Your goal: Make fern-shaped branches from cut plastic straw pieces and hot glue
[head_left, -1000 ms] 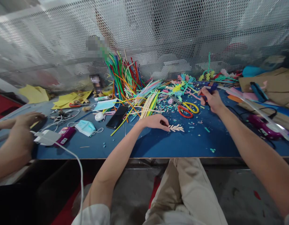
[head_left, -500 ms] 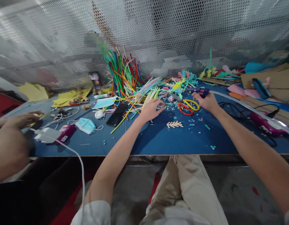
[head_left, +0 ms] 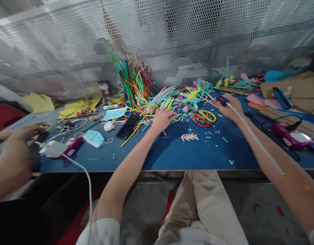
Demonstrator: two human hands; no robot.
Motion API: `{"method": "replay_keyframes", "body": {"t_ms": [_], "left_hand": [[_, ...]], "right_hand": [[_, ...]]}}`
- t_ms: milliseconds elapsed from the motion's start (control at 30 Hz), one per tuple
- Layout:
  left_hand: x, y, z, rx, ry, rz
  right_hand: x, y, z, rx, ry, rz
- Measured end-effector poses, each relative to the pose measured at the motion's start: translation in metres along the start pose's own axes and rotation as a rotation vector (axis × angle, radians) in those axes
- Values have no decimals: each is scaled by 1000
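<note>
My right hand [head_left: 229, 107] grips a dark blue hot glue gun [head_left: 222, 99]; a long clear glue stick [head_left: 256, 141] runs from its back end over my forearm. The gun's nozzle is hard to make out against the coloured pieces. My left hand [head_left: 162, 119] rests on the table with loosely bent fingers apart and no object visible in it, beside loose pipe cleaners [head_left: 159, 100]. Scissors [head_left: 204, 117] with red and yellow handles lie between my hands. Nearer to me is a cream, leaf-shaped pipe-cleaner piece [head_left: 190, 136].
A black phone [head_left: 127, 126], a blue face mask [head_left: 93, 138] and a white charger [head_left: 53, 149] with a cable lie on the left. Another person's hand [head_left: 27, 131] rests at the far left. A purple device [head_left: 291, 136] and cardboard [head_left: 292, 85] are on the right. Perforated metal stands behind.
My right hand has turned the glue gun, and the glue stick has swung from pointing right to lying over my forearm. My left hand has shifted only slightly.
</note>
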State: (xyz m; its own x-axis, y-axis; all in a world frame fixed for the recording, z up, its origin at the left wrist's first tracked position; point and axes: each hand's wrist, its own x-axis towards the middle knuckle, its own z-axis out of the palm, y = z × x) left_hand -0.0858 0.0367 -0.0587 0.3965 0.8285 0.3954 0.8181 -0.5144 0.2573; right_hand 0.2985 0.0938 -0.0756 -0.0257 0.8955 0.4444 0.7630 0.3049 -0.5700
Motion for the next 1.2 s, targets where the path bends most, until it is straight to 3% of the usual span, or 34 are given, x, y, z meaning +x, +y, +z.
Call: {"method": "replay_keyframes", "body": {"t_ms": [133,367,533,667,733,867,933,1067,1200], "left_hand": [[0,2,0,-50,13,42],[1,-1,9,-155,-50,55],[2,-2,13,-226,-81,28],[2,5,10,-240,-42,-19],[3,7,6,-322,96,-136],[10,-10,-7,-493,673,-484],[14,-30,-14,-536,863,-592],[17,-67,-21,-501,990,-688],[15,-80,-18,-460,1039,-672]], "right_hand": [[5,9,-4,-132,29,-27],[13,35,-9,-460,-86,56],[10,49,-3,-544,-48,-5],[11,50,6,-523,-118,69],[12,48,7,-485,-159,117],[12,35,-1,-446,-140,109],[9,23,-6,-413,-87,45],[0,-10,-7,-294,-18,-153],[-10,-41,7,-126,-114,-409]]}}
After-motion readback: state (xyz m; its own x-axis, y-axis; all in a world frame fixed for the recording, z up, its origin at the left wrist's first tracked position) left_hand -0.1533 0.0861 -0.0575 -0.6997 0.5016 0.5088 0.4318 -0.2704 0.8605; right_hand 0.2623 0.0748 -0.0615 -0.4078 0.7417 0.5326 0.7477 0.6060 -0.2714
